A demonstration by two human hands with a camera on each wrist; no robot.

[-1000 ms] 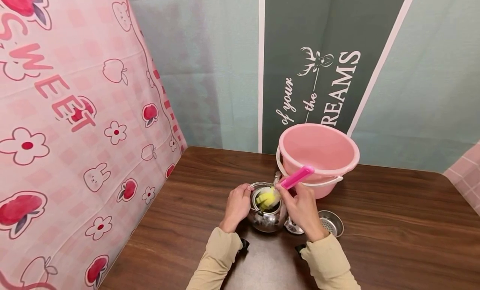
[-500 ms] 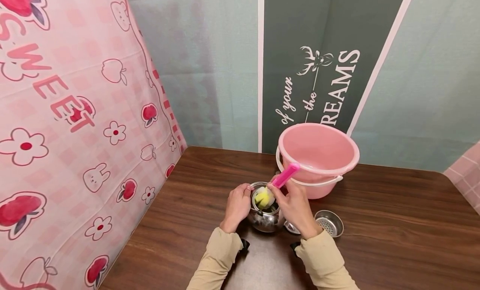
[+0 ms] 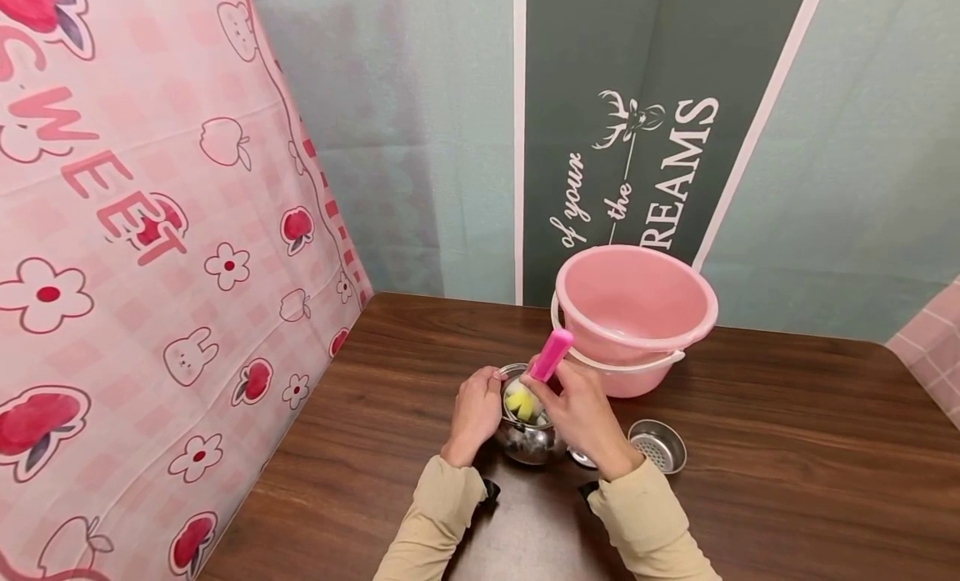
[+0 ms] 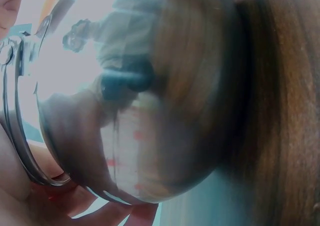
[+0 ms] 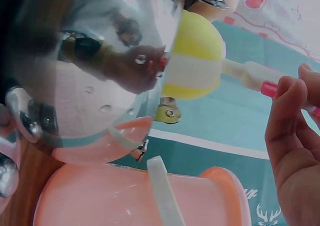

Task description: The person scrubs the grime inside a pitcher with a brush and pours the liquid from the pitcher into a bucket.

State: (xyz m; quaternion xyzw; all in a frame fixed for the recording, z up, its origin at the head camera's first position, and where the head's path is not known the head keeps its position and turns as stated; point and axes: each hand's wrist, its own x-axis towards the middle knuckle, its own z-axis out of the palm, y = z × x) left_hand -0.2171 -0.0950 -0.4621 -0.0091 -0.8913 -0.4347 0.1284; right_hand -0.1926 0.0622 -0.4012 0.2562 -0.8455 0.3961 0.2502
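A round steel teapot stands on the table with its mouth uncovered. My left hand grips its rim from the left; in the left wrist view, fingers wrap behind the shiny body. My right hand pinches a brush by its pink handle. The yellow-and-white sponge head is in the teapot's mouth. The right wrist view shows the sponge head at the rim, and my right hand round the handle.
Behind and right of the teapot stands a pink bucket with a white handle. A perforated steel strainer lies to the right. A small shiny metal piece sits partly behind my right hand.
My right hand and the brush have moved left, and the pink handle has tilted more upright. The sponge head has shifted slightly left in the teapot's mouth. My left hand has stayed in place.
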